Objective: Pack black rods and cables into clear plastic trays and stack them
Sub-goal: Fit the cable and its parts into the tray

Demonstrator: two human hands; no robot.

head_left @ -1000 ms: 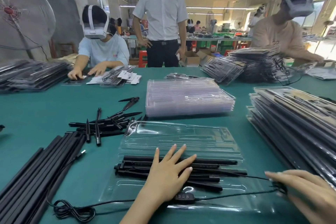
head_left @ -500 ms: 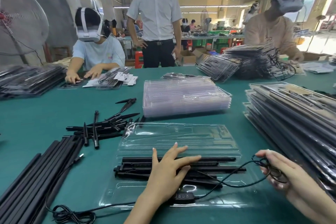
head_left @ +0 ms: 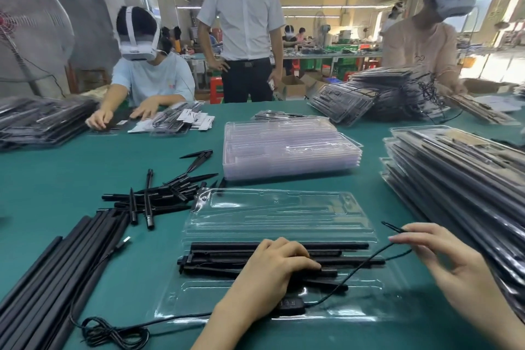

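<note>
An open clear plastic tray (head_left: 279, 214) lies on the green table in front of me. Several black rods (head_left: 350, 246) lie lengthwise in its near half. My left hand (head_left: 270, 273) rests on the rods with fingers curled down over them. A thin black cable (head_left: 359, 266) runs from a coil (head_left: 113, 332) at the lower left, through a small black controller (head_left: 289, 305) at the tray's near edge, up to my right hand (head_left: 451, 264). My right hand pinches the cable's looped end just right of the tray, lifted off the table.
A stack of empty clear trays (head_left: 289, 150) stands behind the open tray. Packed trays (head_left: 454, 179) are piled at the right. Short black stakes (head_left: 159, 196) and long black rods (head_left: 56, 278) lie at the left. Other people work or stand across the table.
My right hand has risen from the table's near edge with the cable's end, pulling it up and right. My left hand's fingers went from spread flat to curled over the rods.
</note>
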